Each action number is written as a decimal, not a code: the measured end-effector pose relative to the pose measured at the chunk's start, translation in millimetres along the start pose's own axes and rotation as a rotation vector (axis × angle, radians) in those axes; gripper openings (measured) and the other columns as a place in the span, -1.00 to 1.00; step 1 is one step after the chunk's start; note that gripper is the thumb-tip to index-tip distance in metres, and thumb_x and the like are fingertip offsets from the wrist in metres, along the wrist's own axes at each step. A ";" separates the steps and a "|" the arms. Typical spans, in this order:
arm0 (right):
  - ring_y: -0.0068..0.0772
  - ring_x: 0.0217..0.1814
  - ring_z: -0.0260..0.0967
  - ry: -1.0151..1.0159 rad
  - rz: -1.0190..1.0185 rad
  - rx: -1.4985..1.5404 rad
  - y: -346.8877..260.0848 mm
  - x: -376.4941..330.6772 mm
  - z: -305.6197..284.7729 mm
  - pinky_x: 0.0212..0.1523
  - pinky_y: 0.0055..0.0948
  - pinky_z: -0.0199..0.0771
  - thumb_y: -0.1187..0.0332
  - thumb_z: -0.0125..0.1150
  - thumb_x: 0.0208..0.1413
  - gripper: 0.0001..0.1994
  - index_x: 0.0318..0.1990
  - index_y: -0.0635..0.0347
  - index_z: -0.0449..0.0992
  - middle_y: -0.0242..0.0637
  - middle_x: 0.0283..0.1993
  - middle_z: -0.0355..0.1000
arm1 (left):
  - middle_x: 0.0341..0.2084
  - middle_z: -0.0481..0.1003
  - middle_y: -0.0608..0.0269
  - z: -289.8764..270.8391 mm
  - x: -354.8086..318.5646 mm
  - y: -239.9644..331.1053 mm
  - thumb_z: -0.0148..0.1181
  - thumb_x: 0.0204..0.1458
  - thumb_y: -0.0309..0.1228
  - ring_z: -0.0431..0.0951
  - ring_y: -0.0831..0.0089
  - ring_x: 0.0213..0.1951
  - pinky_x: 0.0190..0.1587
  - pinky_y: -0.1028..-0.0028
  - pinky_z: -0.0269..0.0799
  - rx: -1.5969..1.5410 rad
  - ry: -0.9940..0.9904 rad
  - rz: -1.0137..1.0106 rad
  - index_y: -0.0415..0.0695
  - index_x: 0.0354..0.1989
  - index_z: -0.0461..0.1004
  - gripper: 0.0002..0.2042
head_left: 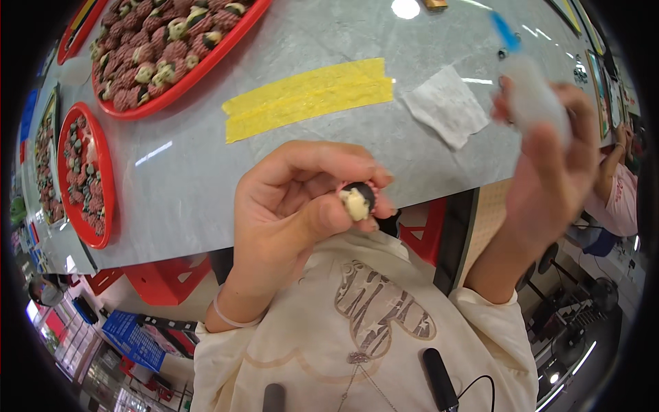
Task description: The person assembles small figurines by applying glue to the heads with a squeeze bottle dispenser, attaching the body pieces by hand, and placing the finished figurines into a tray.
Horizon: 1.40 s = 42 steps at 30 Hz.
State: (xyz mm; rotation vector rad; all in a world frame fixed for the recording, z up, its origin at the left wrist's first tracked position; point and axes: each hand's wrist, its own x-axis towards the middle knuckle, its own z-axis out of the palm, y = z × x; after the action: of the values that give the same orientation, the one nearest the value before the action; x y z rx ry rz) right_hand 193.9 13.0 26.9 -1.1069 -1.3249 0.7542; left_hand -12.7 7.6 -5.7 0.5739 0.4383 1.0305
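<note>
My left hand (pixel 295 206) pinches a small round piece (pixel 359 198) between thumb and fingers; it has a pink rim, a dark face and a cream blob on it. It is held just above the near edge of the grey table (pixel 206 165). My right hand (pixel 556 158) is raised to the right, blurred, and grips a whitish squeeze bottle (pixel 532 93) with a blue tip (pixel 504 31) pointing up and away.
Red trays hold several similar pink pieces: a large one (pixel 199 65) at the back left, another (pixel 106 185) on the left. A strip of yellow tape (pixel 309 96) and a white tissue (pixel 446 104) lie on the table. Red stools stand underneath. Another person sits at far right (pixel 618 185).
</note>
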 end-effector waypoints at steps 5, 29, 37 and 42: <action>-0.47 -0.32 0.31 -0.039 -0.090 -0.280 18.8 26.2 30.2 -0.29 -0.61 0.27 0.63 0.08 -0.25 -0.72 -0.28 0.34 0.25 -0.24 -0.37 0.35 | -0.40 0.34 0.01 4.4 -0.3 -1.2 0.14 -0.19 -0.39 0.42 0.39 -0.44 -0.46 0.60 0.36 0.093 0.066 0.028 -0.29 -0.36 0.28 -0.73; -0.47 -0.50 0.19 -0.257 0.252 0.311 -0.7 -0.1 3.7 -0.55 -0.69 0.21 0.37 0.07 -0.12 -0.80 -0.34 0.29 0.31 -0.10 -0.28 0.23 | -0.36 0.33 0.02 10.9 5.6 2.0 0.13 -0.18 -0.38 0.42 0.39 -0.40 -0.41 0.60 0.37 0.055 0.083 0.054 -0.30 -0.28 0.25 -0.67; -0.46 -0.50 0.25 -0.285 0.370 0.440 -11.6 -9.5 24.0 -0.59 -0.67 0.25 0.40 0.15 -0.18 -0.79 -0.41 0.32 0.31 -0.08 -0.38 0.24 | -0.36 0.26 0.16 16.3 4.9 -0.2 0.13 -0.18 -0.29 0.35 0.54 -0.48 -0.49 0.73 0.27 0.175 0.105 -0.040 -0.20 -0.30 0.21 -0.66; -0.41 -0.49 0.28 -0.256 0.060 0.173 -10.6 -16.3 32.3 -0.50 -0.63 0.31 0.44 0.20 -0.25 -0.78 -0.43 0.34 0.32 -0.08 -0.45 0.27 | -0.39 0.30 0.16 18.9 3.8 0.5 0.17 -0.22 -0.26 0.36 0.59 -0.53 -0.50 0.72 0.29 0.191 0.140 -0.043 -0.19 -0.34 0.22 -0.65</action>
State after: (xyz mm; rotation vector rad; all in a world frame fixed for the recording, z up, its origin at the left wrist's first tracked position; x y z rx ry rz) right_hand 158.4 0.6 27.7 -0.9379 -1.4133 1.0623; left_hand -0.1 6.7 9.0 0.6611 0.6751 0.9970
